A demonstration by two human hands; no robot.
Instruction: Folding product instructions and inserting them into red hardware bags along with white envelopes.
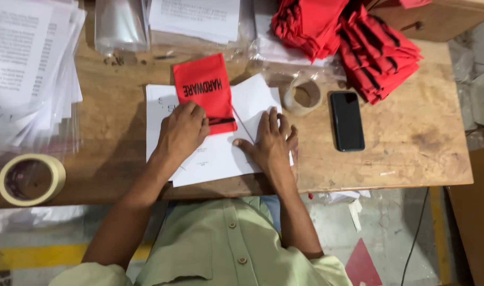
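A red drawstring pouch (206,91) was seen lying on a white sheet of paper (215,156) at the middle of the wooden bench (411,137). Its long axis ran away from the person and leaned slightly to the right, and its black drawstring end was turned towards the body. The left hand (182,130) was laid palm down over the pouch's near left corner with the fingers curled and pressed together; whether anything was pinched beneath them could not be told, since the fingertips were hidden. The right hand (271,142) was pressed flat on the paper with its fingers spread, just right of the pouch and seemingly not touching it (a folded flap of the sheet rose between the two). The pouch therefore lay forward of both hands, a little left of the right one, and the left hand was clearly the nearer.

A black phone (347,120) was set face up to the right, with a roll of clear tape (302,95) between it and the paper. Piles of more red pouches (353,37) were heaped at the far right, stacks of printed sheets (33,69) at the far left, and a roll of masking tape (31,179) near the left front edge.
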